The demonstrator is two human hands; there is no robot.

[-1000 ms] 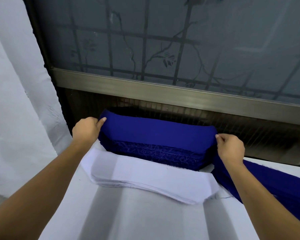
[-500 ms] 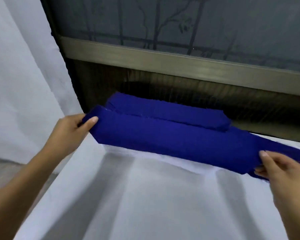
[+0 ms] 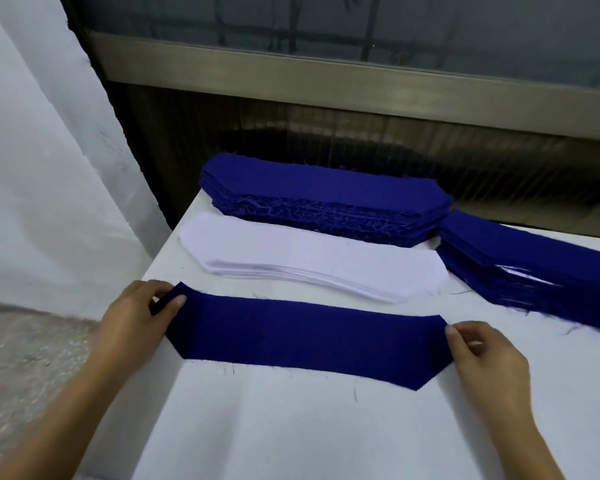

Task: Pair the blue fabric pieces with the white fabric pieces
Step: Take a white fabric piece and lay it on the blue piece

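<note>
A single long blue fabric piece (image 3: 305, 336) lies flat on the white table (image 3: 291, 427) in front of me. My left hand (image 3: 137, 318) pinches its left end between thumb and fingers. My right hand (image 3: 487, 355) pinches its right end. Behind it sits a stack of white fabric pieces (image 3: 309, 261), and behind that a thick stack of blue pieces (image 3: 326, 199) near the table's far edge.
Another pile of blue pieces with white layers showing between them (image 3: 530, 268) lies at the right. A window frame (image 3: 326, 77) runs behind the table. A white wall (image 3: 32, 168) and a grey floor (image 3: 25, 358) are at the left.
Both hands lifted one blue piece off the far stack, carried it toward me over the white stack, and laid it flat on the near table. The camera tilted down.
</note>
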